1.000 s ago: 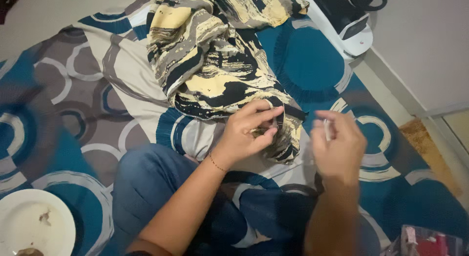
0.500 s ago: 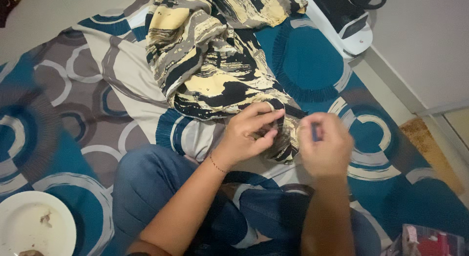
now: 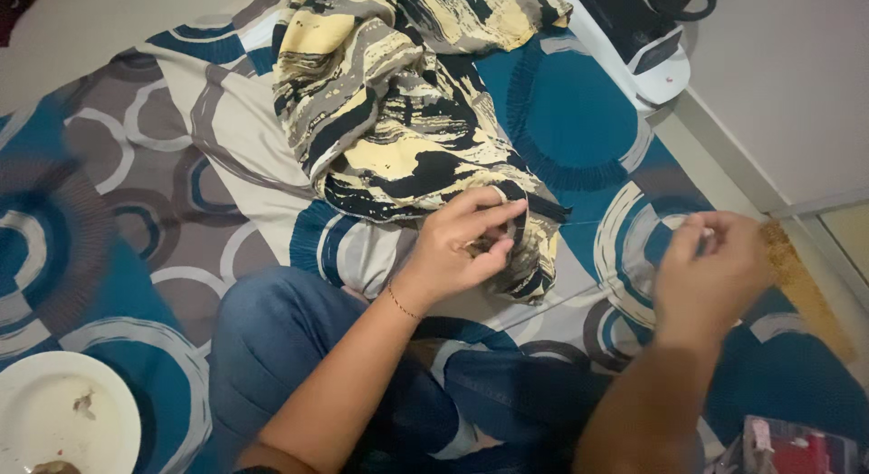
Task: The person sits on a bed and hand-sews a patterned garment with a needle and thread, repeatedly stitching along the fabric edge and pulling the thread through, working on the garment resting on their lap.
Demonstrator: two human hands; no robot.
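One broad bedsheet (image 3: 109,211) printed with teal, grey and white rings covers the floor. Across it, from twelve o'clock toward the centre, lies a crumpled yellow, black and grey patterned cloth (image 3: 398,121). At its lower edge the left hand (image 3: 462,248) pinches a fold, fingers (image 3: 493,210) closed on the fabric. At three o'clock, well apart, the right hand (image 3: 711,275) is raised, blurred, fingertips pressed narrow; a faint thread (image 3: 579,297) runs back toward the cloth. At seven o'clock sits a white plate (image 3: 63,411).

A white plate (image 3: 54,411) with crumbs lies lower left on the patterned sheet (image 3: 118,193); a red box (image 3: 797,451) sits lower right.
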